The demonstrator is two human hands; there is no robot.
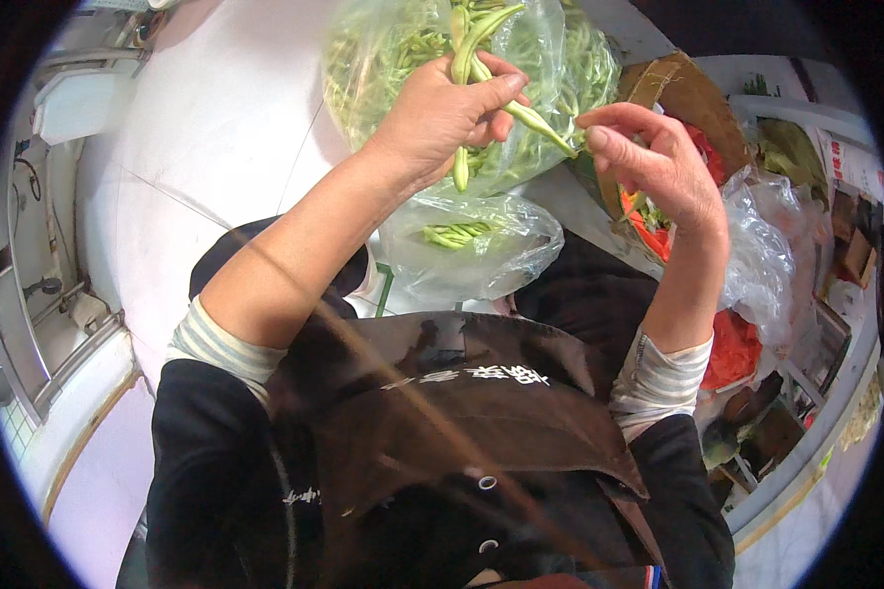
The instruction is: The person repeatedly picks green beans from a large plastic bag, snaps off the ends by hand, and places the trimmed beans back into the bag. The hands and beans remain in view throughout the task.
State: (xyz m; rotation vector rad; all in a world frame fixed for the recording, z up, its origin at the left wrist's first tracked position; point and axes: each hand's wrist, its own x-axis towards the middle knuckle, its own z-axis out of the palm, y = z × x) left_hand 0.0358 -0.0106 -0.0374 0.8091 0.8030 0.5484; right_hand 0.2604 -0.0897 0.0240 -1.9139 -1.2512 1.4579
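Note:
Green bean pods (479,44) are held in my left hand (453,103), above a large clear plastic bag (560,66) full of green beans. One pod slants down to the right, and its tip lies close to my right hand (652,158). The thumb and forefinger of my right hand are nearly together at that tip; a small green bit shows between them, and whether they grip it is hard to tell. Below my hands a smaller clear plastic bag (516,258) lies between my knees with several bean pods (457,234) on or in it.
On the right stands a cardboard box (644,81) with a red plastic liner (652,228) and plant scraps. Crumpled clear plastic (759,250) and a red bag (733,350) lie beside it, near a cluttered shelf (847,353). White floor tiles (214,110) extend on the left.

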